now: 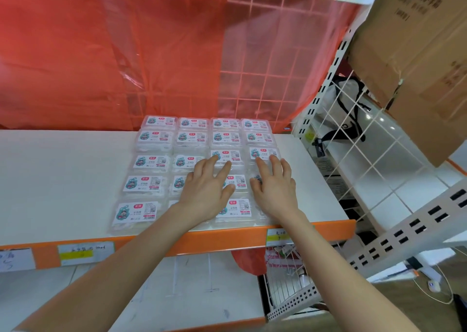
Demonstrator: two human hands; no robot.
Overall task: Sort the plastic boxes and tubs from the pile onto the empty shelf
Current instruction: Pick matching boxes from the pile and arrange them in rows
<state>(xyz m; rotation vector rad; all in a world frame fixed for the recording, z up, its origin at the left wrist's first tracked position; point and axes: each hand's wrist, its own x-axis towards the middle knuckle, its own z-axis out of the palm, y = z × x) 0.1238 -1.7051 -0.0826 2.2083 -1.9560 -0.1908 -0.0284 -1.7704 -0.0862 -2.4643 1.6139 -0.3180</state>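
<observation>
Twenty or so clear plastic boxes, laid flat on the white shelf in a tight grid, four across and five deep, touching side to side and front to back. Set toward the right half of the board, front row just behind the orange lip, back row close to the red plastic sheet. Long axis of each running left to right, parallel with the shelf's front edge; lids up, print upright toward the viewer. Shallow, rectangular, rounded at the corners, see-through, with pale white contents inside. On every lid a label: teal cartoon figure at the left end, red logo at top centre, QR code at the right, red strip along the bottom; print too small to read. Several in the two nearest rows partly hidden under wrists and forearms.

Left hand flat, palm down, fingers straight and spread, tips resting on the third-row box of the third column. Right hand likewise flat and spread, tips on the third-row box of the last column. Nothing gripped by either; hands near each other but apart.

Paper tags stuck on the lip; wire grid at the right end; cardboard cartons above right
</observation>
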